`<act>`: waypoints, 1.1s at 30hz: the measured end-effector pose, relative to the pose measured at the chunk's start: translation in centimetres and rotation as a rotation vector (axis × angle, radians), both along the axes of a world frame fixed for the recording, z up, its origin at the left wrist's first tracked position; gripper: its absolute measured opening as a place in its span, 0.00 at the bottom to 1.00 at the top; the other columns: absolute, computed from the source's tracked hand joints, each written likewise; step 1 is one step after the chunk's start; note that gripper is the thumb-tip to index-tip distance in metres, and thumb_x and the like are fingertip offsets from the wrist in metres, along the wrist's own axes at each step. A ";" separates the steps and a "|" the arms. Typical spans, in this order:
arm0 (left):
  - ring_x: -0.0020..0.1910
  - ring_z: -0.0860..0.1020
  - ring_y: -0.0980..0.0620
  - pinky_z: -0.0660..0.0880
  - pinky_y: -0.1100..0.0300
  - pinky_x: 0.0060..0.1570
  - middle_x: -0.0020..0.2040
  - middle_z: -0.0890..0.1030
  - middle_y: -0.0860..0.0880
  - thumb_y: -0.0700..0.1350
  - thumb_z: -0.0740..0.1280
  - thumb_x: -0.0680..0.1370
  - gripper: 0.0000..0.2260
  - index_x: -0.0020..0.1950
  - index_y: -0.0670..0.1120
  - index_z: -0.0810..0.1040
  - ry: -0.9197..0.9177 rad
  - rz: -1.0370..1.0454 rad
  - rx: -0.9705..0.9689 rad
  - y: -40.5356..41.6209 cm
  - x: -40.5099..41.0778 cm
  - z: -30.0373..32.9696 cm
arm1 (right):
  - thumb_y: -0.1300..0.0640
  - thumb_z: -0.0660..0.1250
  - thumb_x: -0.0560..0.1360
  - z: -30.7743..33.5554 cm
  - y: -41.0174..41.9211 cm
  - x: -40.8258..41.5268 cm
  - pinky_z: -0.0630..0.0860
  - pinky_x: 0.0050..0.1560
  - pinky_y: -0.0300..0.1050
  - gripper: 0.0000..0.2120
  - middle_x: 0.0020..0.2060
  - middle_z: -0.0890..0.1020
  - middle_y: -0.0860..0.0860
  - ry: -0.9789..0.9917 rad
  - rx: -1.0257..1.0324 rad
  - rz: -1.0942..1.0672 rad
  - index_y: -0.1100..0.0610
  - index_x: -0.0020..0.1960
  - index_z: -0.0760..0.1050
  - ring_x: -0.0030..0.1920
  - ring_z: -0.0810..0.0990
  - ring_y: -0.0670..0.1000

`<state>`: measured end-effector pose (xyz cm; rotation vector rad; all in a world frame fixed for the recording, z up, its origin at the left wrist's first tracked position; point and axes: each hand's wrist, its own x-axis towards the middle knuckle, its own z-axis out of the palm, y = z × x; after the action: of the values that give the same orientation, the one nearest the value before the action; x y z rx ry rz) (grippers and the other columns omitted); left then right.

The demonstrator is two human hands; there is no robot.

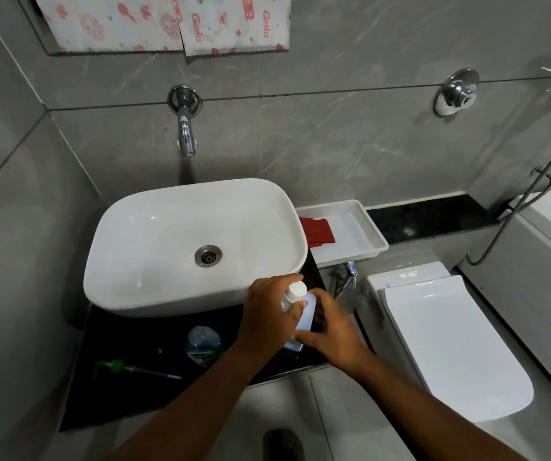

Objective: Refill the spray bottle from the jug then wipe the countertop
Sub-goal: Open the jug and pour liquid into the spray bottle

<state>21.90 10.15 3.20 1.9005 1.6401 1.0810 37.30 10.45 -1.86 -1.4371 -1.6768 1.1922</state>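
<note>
A white jug [306, 313] with a white screw cap [296, 290] stands on the black countertop [127, 337], just right of the basin's front corner. My left hand [269, 314] wraps its upper part, fingers close to the cap. My right hand [332, 331] holds its lower side. A clear spray bottle [203, 344] with a green label stands open-topped to the left. Its green spray head [117, 366], with the dip tube attached, lies flat on the counter further left. A red cloth [317, 230] lies in a white tray [372, 232].
A white basin [154, 227] fills most of the counter, under a chrome wall tap [187, 134]. The tray sits on a ledge right of the basin. A closed white toilet [447, 344] stands to the right, with a hose tap [347, 272] beside it.
</note>
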 end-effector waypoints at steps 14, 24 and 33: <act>0.58 0.75 0.45 0.73 0.54 0.60 0.58 0.75 0.46 0.41 0.73 0.71 0.16 0.59 0.49 0.79 -0.011 0.162 -0.436 0.5 0.1 -8.3 | 0.52 0.82 0.60 -0.3 0.1 5.5 0.79 0.59 0.50 0.34 0.58 0.79 0.45 -0.007 -0.018 -0.122 0.40 0.60 0.69 0.59 0.78 0.46; 0.65 0.71 0.45 0.67 0.53 0.67 0.65 0.73 0.47 0.43 0.68 0.75 0.23 0.70 0.50 0.70 0.201 0.068 -0.444 2.8 1.8 -12.1 | 0.53 0.82 0.61 -0.7 0.4 5.6 0.77 0.61 0.49 0.40 0.62 0.76 0.47 -0.018 -0.037 -0.104 0.45 0.66 0.66 0.62 0.76 0.46; 0.68 0.69 0.45 0.64 0.55 0.69 0.70 0.69 0.43 0.44 0.66 0.77 0.22 0.71 0.45 0.69 0.071 0.123 -0.467 -1.5 -0.4 -11.2 | 0.56 0.82 0.60 -0.4 0.0 4.1 0.77 0.46 0.29 0.36 0.58 0.77 0.44 0.050 -0.039 -0.123 0.41 0.61 0.68 0.57 0.77 0.40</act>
<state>21.48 8.67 -8.00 1.5628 1.8713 0.6038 41.39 10.44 -2.30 -1.4996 -1.5170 1.1884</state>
